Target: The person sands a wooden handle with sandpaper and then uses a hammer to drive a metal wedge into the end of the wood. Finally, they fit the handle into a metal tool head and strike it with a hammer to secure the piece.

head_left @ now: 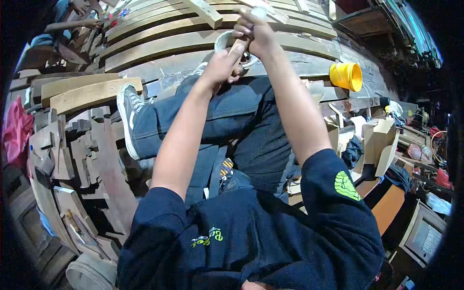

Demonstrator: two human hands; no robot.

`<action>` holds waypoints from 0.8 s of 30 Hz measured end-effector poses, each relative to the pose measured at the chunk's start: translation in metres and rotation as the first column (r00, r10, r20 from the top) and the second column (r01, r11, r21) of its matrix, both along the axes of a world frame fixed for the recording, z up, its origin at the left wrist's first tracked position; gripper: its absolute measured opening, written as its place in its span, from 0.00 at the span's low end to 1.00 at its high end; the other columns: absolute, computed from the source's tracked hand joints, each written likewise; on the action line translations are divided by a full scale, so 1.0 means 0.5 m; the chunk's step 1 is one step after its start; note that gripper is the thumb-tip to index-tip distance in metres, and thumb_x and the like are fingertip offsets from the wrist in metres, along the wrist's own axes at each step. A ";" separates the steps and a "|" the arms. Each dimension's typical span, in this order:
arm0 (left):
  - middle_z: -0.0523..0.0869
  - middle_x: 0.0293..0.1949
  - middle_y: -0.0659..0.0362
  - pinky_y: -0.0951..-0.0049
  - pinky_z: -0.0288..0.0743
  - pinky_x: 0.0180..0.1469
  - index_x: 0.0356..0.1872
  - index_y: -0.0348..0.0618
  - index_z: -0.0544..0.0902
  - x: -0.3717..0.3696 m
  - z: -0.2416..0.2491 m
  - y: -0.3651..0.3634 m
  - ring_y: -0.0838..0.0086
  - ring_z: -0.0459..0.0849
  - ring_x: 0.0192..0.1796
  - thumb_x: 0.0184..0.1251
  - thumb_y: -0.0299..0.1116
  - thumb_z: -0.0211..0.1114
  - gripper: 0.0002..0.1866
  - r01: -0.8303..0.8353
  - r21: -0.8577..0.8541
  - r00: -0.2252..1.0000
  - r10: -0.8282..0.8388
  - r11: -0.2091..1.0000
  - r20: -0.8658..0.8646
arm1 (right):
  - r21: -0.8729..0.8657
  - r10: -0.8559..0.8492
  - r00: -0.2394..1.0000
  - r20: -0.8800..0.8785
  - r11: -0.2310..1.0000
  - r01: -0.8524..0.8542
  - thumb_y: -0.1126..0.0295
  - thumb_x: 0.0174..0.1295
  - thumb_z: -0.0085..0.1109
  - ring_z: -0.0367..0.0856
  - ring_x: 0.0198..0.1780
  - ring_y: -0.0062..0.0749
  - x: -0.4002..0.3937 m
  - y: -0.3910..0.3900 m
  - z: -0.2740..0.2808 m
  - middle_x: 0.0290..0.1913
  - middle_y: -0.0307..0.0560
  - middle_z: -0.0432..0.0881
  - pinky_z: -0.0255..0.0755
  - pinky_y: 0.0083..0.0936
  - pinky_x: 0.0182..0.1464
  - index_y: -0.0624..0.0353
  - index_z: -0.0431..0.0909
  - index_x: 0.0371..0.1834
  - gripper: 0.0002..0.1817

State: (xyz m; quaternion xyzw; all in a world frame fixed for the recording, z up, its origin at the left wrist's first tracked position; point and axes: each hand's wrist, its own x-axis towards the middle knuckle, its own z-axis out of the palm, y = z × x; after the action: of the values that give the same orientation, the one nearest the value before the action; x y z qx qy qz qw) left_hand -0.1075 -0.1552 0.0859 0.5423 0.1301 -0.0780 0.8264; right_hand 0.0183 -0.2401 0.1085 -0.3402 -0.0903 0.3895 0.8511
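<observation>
My left hand (223,69) is closed round a small wooden piece (239,47), its thumb lying along the wood. Just beyond it, my right hand (259,37) is closed, fingers curled toward the left hand. A pale whitish thing (259,11) shows at the right hand's fingers; I cannot tell what it is. Behind the wooden piece, partly hidden by both hands, is a round pale container (222,42). Both hands are over my crossed legs (212,111) in dark trousers.
Long wooden planks (159,55) lie in rows ahead. A yellow bucket (345,76) stands to the right. Curved wooden pieces (94,94) and stacked offcuts (87,159) are on the left, with a white bucket (89,273) lower down. Another person's arm (79,24) shows at upper left.
</observation>
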 end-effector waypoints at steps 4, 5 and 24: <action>0.81 0.26 0.59 0.73 0.74 0.35 0.41 0.36 0.79 0.020 -0.063 -0.005 0.72 0.79 0.28 0.68 0.41 0.61 0.16 -0.534 0.645 0.827 0.177 0.547 0.534 | -0.164 -0.325 0.926 -0.194 0.941 0.296 0.71 0.63 0.57 0.59 0.18 0.19 0.035 -0.016 -0.051 0.16 0.30 0.60 0.64 0.23 0.25 0.56 0.70 0.31 0.06; 0.83 0.29 0.58 0.72 0.75 0.40 0.42 0.36 0.80 0.013 -0.053 -0.004 0.72 0.80 0.32 0.67 0.40 0.62 0.15 -0.672 0.622 0.724 0.183 0.402 0.665 | -0.181 -0.427 0.872 -0.240 0.902 0.392 0.72 0.63 0.56 0.59 0.17 0.19 0.041 -0.022 -0.051 0.17 0.31 0.61 0.64 0.24 0.24 0.53 0.67 0.27 0.09; 0.86 0.36 0.50 0.67 0.82 0.40 0.44 0.39 0.84 -0.432 0.421 0.031 0.65 0.86 0.29 0.59 0.25 0.62 0.12 0.531 -0.517 0.336 0.393 0.671 0.856 | -0.119 -0.435 0.895 -0.102 0.898 0.423 0.67 0.66 0.55 0.59 0.16 0.19 0.050 -0.030 -0.058 0.16 0.30 0.59 0.65 0.23 0.22 0.50 0.70 0.33 0.05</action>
State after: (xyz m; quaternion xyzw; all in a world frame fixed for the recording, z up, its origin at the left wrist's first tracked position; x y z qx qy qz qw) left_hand -0.3233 -0.1398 0.2964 0.1043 -0.4394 0.1634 0.8771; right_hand 0.0433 -0.2551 0.0797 -0.3659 0.0590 0.2166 0.9032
